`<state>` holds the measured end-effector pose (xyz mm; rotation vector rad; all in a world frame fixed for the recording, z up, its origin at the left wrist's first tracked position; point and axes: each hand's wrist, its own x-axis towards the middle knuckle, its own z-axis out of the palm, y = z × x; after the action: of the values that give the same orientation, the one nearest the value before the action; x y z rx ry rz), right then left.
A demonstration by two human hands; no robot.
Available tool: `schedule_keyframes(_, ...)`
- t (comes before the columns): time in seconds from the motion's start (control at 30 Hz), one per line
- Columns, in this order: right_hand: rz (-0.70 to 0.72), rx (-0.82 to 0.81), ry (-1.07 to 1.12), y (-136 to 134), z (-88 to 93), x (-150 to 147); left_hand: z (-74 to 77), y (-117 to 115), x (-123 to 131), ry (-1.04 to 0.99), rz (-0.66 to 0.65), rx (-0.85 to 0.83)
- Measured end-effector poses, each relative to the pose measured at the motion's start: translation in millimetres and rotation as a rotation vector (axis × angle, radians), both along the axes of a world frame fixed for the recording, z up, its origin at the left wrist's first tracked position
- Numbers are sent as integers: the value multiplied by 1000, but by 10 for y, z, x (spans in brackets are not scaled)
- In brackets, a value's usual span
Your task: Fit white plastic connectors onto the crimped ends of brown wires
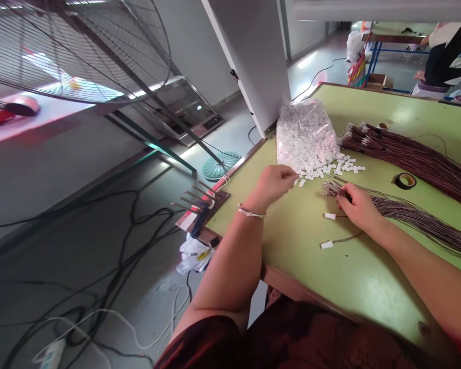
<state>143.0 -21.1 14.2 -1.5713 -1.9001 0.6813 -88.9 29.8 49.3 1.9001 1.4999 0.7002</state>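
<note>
Pinching wires (411, 212) with right hand (360, 209); curling left hand (272, 185) near connectors (340, 165) at its two o'clock, cannot tell if gripping any.

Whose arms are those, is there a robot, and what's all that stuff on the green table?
No robot here! A person is working with two bare hands, and a camera on their head looks forward and down. On the green table are a clear plastic bag, small white connectors, bundles of thin brown wires and a roll of black tape. The right hand holds wires near their silvery ends. The left hand is beside the connectors; I can't tell if it holds one.
</note>
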Motion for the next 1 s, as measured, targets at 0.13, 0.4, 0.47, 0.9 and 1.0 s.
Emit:
schedule_keyframes(0.13, -89, -15, 167, -33, -29, -20, -275, 140, 205, 248, 154, 130)
schedule_keyframes(0.4, -114, -90, 410, -66, 71, -46, -341, 100, 343, 563, 54, 171)
schedule_keyframes(0.47, -123, -77, 434, -67, 97, -58, -296, 83, 325, 420, 84, 142)
schedule_keyframes(0.9, -75, -85, 456, -47, 142, -31, -216, -219, 587, -875, -76, -651)
schedule_keyframes(1.0, -79, -78, 449, -56, 162, -39, -234, -203, 583, -928, -80, -671)
